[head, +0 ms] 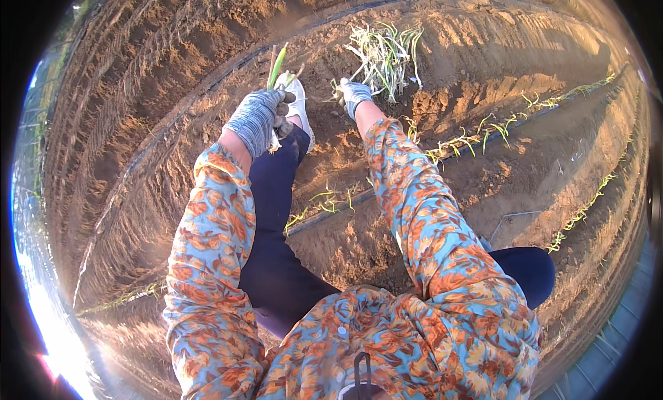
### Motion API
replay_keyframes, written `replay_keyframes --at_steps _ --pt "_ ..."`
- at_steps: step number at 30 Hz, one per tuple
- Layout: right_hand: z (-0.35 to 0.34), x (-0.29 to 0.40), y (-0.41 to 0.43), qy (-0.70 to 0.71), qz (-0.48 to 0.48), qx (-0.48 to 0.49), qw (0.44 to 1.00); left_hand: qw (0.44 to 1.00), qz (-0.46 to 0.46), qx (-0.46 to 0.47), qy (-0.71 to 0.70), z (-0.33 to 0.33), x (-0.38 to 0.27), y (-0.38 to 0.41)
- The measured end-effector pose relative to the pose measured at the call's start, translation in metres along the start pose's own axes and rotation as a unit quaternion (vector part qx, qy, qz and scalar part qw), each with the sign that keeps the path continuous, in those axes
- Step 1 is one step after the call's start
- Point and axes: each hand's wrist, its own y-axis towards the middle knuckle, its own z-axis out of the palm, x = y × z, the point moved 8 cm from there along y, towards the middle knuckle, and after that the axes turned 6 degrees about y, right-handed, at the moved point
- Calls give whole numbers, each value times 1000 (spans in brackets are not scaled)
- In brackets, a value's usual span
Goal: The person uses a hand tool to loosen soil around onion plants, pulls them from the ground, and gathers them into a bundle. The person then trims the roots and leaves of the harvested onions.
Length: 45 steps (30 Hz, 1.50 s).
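Note:
My left hand, in a grey knitted glove with a darker coated palm, is closed around green-leaved seedlings; their leaves stick up above the fist and pale root ends show below it. My right hand, gloved the same way, is at the lower left edge of a loose heap of onion-like seedlings lying on the soil. Its fingertips are bent together near something small and pale; whether they grip a seedling cannot be told. A white shoe is between the two hands.
A dark drip line runs across the soil bed, with a row of planted seedlings along it. Another seedling row stands at the right. A second dark line curves past the upper left. My bent knee is at the lower right.

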Motion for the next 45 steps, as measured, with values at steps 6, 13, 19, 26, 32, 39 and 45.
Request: replay_keyframes --at_steps 6,13,19,26,32,39,45 --pt "-7 -51 -47 -334 -118 -5 935 987 125 87 46 34 -8 12" --pt "-231 -189 -1 10 -96 -207 974 979 154 134 -12 42 -9 9" --pt "-379 -197 81 312 -2 -192 931 977 194 83 11 60 -21 -26" --pt "-350 -127 95 -261 91 -282 919 974 211 29 72 76 -36 -38" --pt "-376 -111 81 -232 -42 -320 917 972 223 16 72 88 -45 -45" --pt "-350 -16 -15 -26 -191 -202 960 958 273 58 72 97 -45 -51" --pt "-233 126 -221 16 -268 -18 963 942 249 181 132 142 -17 -34"
